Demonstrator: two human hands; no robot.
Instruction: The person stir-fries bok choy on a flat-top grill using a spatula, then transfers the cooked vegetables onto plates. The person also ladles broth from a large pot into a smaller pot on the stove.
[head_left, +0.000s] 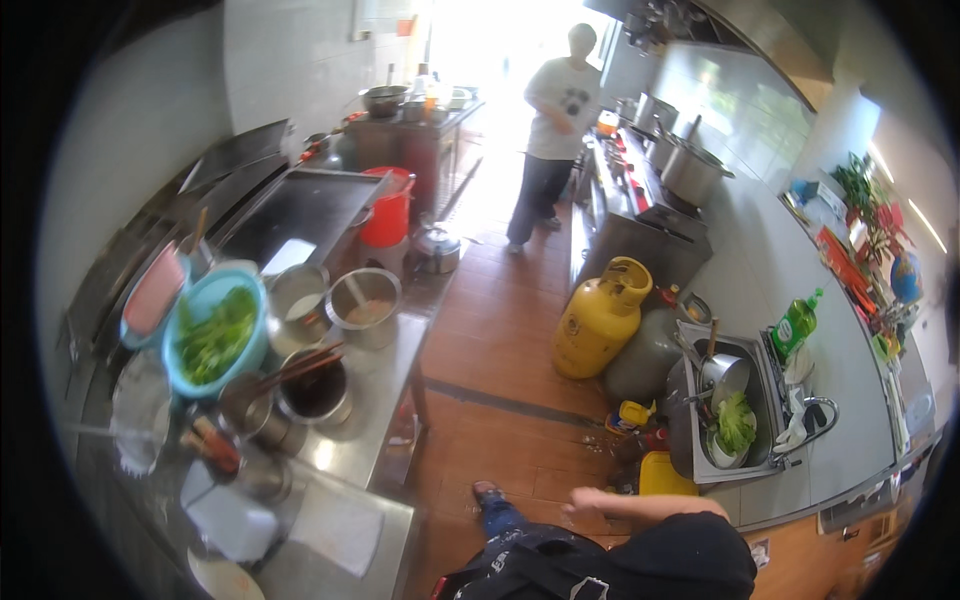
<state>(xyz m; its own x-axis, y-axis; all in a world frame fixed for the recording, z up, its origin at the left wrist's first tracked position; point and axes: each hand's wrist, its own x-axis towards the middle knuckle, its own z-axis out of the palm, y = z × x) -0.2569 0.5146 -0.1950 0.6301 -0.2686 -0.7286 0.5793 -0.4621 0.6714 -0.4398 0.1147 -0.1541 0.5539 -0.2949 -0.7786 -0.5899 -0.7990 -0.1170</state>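
My right hand (589, 501) is held in front of my body above the tiled floor (480, 330), its fingers curled in. Nothing shows in it, but its palm side is hidden. Out of view is my left hand. A yellow container lid (667, 474) lies just beyond my right forearm. Past it, the steel sink (686, 427) holds leafy lettuce (733, 424) and a metal pan (726, 375). To my left, the steel worktable (352, 442) carries a light blue basin (259, 330) of leafy greens (217, 337) and a pot of dark liquid (311, 386) with chopsticks (300, 371) across it.
A yellow gas cylinder (600, 322) and a grey one (637, 367) stand right of the walkway. Further off, a person (562, 112) stands beside a stove bearing large pots (690, 172). A red bucket (386, 214) and a lidded pot (437, 247) are at left.
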